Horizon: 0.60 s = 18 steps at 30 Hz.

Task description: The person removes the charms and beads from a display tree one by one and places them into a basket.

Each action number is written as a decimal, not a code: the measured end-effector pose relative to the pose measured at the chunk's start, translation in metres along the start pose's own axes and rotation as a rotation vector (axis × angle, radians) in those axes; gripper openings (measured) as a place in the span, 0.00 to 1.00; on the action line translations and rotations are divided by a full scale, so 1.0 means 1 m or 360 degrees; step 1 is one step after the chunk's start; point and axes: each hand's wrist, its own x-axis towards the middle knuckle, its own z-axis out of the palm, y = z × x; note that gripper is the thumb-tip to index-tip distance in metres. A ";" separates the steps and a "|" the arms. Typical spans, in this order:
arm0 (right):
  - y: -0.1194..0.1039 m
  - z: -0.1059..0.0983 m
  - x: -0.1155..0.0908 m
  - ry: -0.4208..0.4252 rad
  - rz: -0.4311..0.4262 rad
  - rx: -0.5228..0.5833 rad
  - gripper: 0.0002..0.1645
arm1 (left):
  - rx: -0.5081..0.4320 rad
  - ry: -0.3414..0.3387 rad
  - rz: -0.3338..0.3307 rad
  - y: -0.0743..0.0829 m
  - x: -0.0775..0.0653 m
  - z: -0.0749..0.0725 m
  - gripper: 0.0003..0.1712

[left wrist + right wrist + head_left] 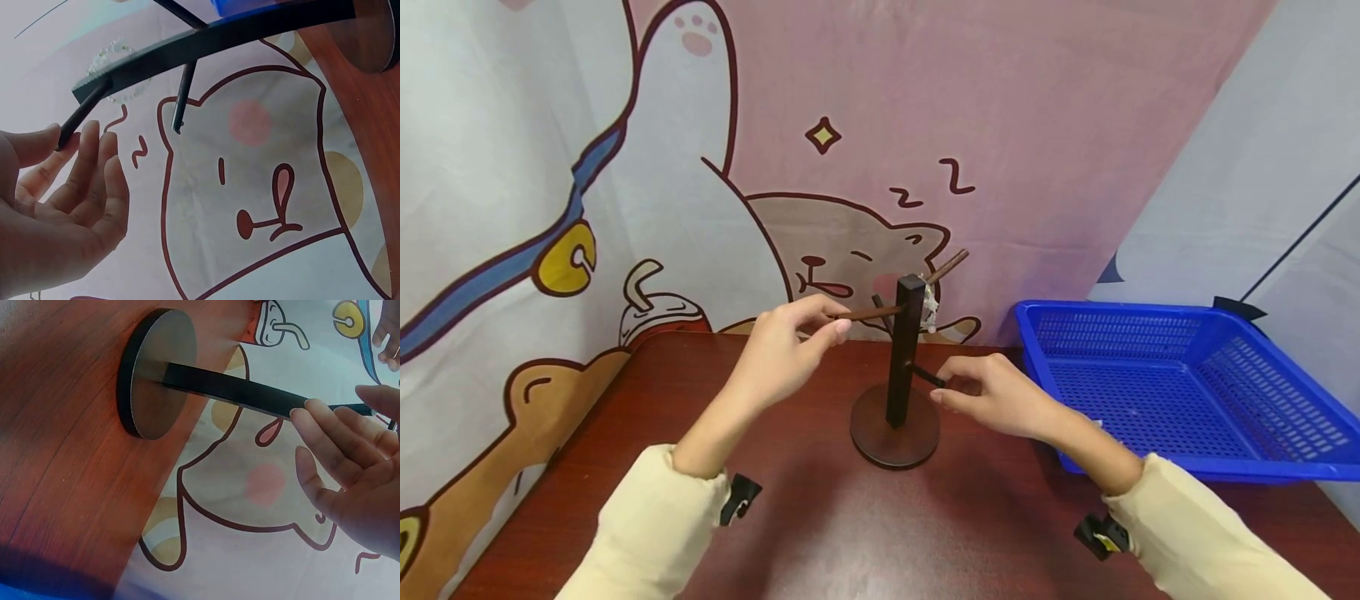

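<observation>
A dark wooden peg stand (902, 358) stands upright on a round base (895, 446), with several pegs sticking out from its post. My left hand (781, 350) pinches the end of the upper left peg (872, 314) between thumb and fingers. Lower down, my right hand (1000, 393) has its thumb and fingertips around the tip of a shorter peg (925, 374) on the right. A clear beaded bracelet (103, 62) hangs near the top of the post, on the upper back peg (951, 264). Another back peg (182, 100) is bare.
A blue plastic basket (1033, 367) with perforated sides sits at the right, close to my right forearm. The stand rests on a reddish-brown table (820, 517). Behind it hangs a cartoon-printed cloth (1037, 125) along the table's back edge.
</observation>
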 end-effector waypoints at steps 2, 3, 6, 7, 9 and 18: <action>-0.001 0.001 0.000 -0.0015 0.0000 0.0016 0.03 | -0.0003 -0.0001 -0.0019 -0.002 0.002 -0.001 0.07; -0.001 0.002 0.000 -0.0022 0.0000 0.0024 0.03 | 0.0000 -0.0002 -0.0030 -0.003 0.003 -0.001 0.07; -0.003 0.004 0.001 -0.0031 -0.0010 0.0043 0.03 | 0.0017 -0.0016 -0.0056 -0.004 0.005 -0.002 0.08; -0.003 0.004 0.001 -0.0032 -0.0018 0.0046 0.03 | 0.0023 -0.0021 -0.0063 -0.004 0.006 -0.002 0.08; -0.004 0.005 0.001 -0.0030 -0.0039 0.0046 0.03 | 0.0039 -0.0035 -0.0080 -0.004 0.008 -0.003 0.08; -0.008 0.008 0.001 -0.0046 -0.0103 0.0056 0.03 | 0.0084 -0.0059 -0.0127 -0.007 0.015 -0.005 0.10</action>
